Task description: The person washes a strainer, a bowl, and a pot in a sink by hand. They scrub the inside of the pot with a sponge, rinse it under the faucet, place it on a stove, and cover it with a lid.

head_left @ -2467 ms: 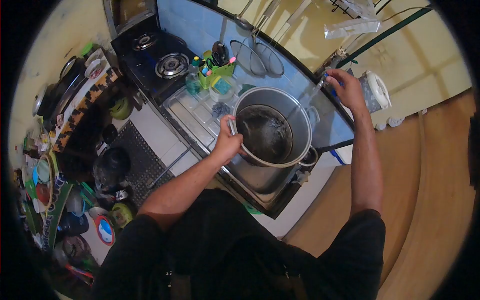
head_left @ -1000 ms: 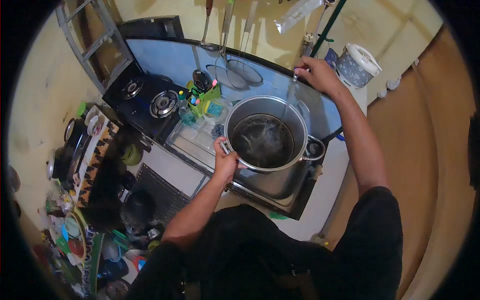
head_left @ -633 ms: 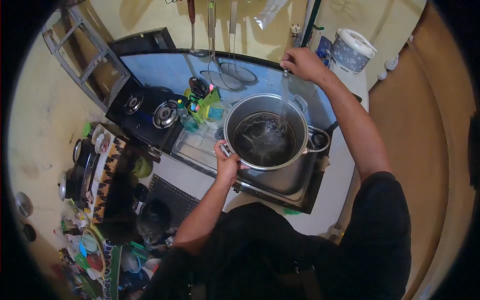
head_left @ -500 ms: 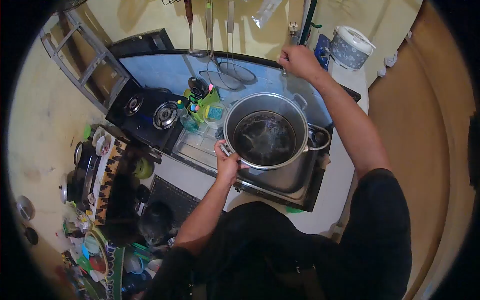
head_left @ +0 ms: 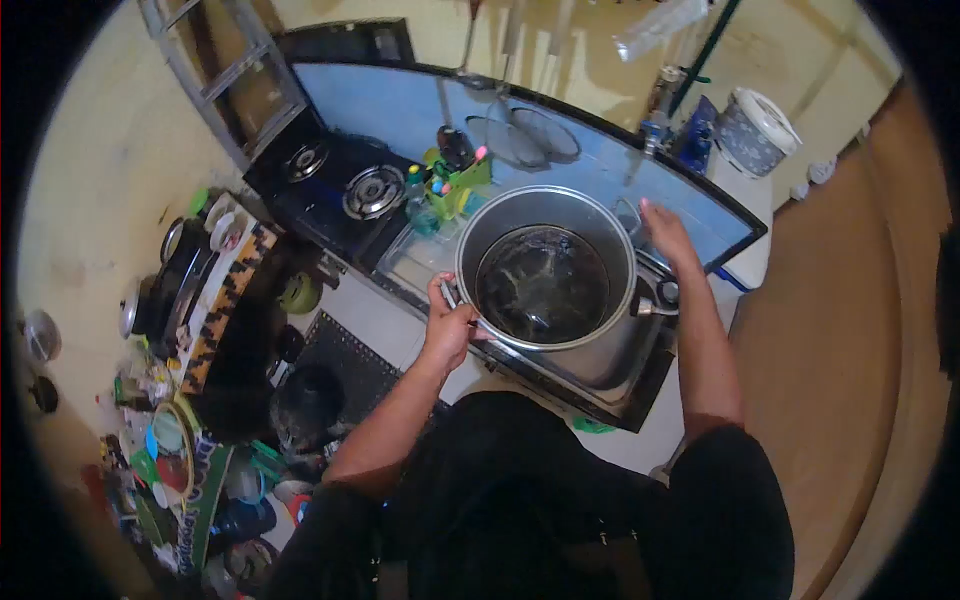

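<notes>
A large steel pot (head_left: 530, 200) with dark water in it stands in the steel sink (head_left: 620, 365). My left hand (head_left: 447, 325) is closed on the pot's near-left handle. At the pot's far-right rim, my right hand (head_left: 665, 235) lies by the other handle, fingers pointing toward the wall; its grip is hidden. The tap (head_left: 655, 125) stands above and behind that hand, with no water running from it.
A two-burner gas stove (head_left: 350, 185) sits left of the sink. A green utensil caddy (head_left: 455, 180) stands between them. Wire strainers (head_left: 530, 135) hang on the blue wall. A rice cooker (head_left: 752, 130) stands at the far right. Pots and plastic ware crowd the floor (head_left: 180, 400) at left.
My right hand has come off the tap and dropped to the pot's right side. The stream of water has stopped. My left hand has kept its hold on the handle.
</notes>
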### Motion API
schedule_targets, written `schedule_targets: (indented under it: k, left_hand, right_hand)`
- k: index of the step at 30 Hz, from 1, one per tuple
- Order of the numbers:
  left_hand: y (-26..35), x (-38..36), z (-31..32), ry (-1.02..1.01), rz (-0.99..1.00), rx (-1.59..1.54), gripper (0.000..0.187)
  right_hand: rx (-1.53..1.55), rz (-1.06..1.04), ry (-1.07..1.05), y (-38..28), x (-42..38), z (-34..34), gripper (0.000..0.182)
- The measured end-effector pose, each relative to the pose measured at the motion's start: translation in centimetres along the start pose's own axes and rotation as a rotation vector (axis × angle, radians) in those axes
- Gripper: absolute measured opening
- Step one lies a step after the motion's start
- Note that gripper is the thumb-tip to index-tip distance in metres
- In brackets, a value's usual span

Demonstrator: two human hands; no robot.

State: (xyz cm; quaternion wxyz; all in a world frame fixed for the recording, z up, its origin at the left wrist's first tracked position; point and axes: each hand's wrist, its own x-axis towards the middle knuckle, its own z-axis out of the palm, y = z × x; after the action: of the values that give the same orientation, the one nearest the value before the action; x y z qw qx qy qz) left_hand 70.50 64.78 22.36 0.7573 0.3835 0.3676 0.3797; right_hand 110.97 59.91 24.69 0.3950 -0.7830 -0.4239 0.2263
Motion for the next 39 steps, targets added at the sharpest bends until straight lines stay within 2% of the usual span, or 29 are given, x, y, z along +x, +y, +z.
schedule_targets:
  k: [1,2,4,7,8,10,13,15,16,19,22,25,30,32,36,39]
  left_hand:
    - [0.8,-0.3,-1.0,-0.022,-0.001,0.021,0.066]
    - [2.1,-1.0,-1.3,-0.021,0.012,-0.022,0.066]
    - [4.1,-2.2,-3.3,0.013,0.010,-0.022,0.066]
    - [6.6,-3.2,-8.8,0.023,-0.005,-0.017,0.066]
    - [8.3,-4.0,-10.2,0.028,-0.003,-0.017,0.065]
    - [10.9,-4.9,-13.5,0.034,0.007,-0.018,0.063]
    - [15.3,-5.6,-19.0,0.038,0.022,0.026,0.057]
    - [18.7,-6.1,-22.0,0.025,-0.036,-0.004,0.051]
    - [20.1,-6.1,-23.8,0.020,-0.043,0.049,0.041]
    - [24.2,-5.5,-27.7,0.063,0.011,0.032,0.036]
    - [27.1,-3.3,-31.1,0.086,0.039,0.093,0.039]
    - [29.4,0.3,-34.0,0.115,0.082,0.128,0.039]
    - [31.8,8.1,-37.7,0.108,0.074,0.077,0.036]
    - [31.9,11.8,-38.9,0.088,0.051,0.033,0.036]
    - [31.7,20.3,-40.6,0.046,-0.011,0.022,0.035]
    - [30.8,26.0,-40.8,0.064,-0.020,0.027,0.035]
  right_hand:
    - [0.073,0.064,-0.117,-2.4,-2.1,1.0,0.051]
    - [0.071,0.046,-0.139,-2.0,-2.3,2.8,0.051]
    - [0.245,-0.120,-0.014,-0.8,-1.6,6.8,0.036]
    - [0.157,-0.106,-0.078,-4.8,-2.3,9.7,0.032]
    - [0.157,-0.119,-0.094,-7.3,-3.0,10.6,0.032]
    - [0.185,-0.013,-0.203,-12.8,-4.8,12.6,0.037]
    - [0.228,-0.025,-0.213,-18.0,-5.4,17.0,0.036]
    - [0.260,-0.059,-0.213,-21.1,-4.9,20.4,0.037]
    - [0.292,-0.075,-0.214,-22.4,-4.6,22.1,0.038]
    - [0.215,-0.128,-0.240,-26.7,-2.1,27.0,0.039]
    - [0.343,-0.080,-0.322,-30.1,1.0,31.7,0.040]
    - [0.385,-0.004,-0.317,-31.6,5.5,36.3,0.041]
    - [0.269,-0.010,-0.306,-34.0,13.1,41.6,0.035]
    - [0.369,0.003,-0.284,-34.1,15.7,43.5,0.034]
    - [0.371,0.084,-0.198,-33.0,23.3,46.4,0.033]
    - [0.253,0.098,-0.158,-30.6,26.7,47.7,0.031]
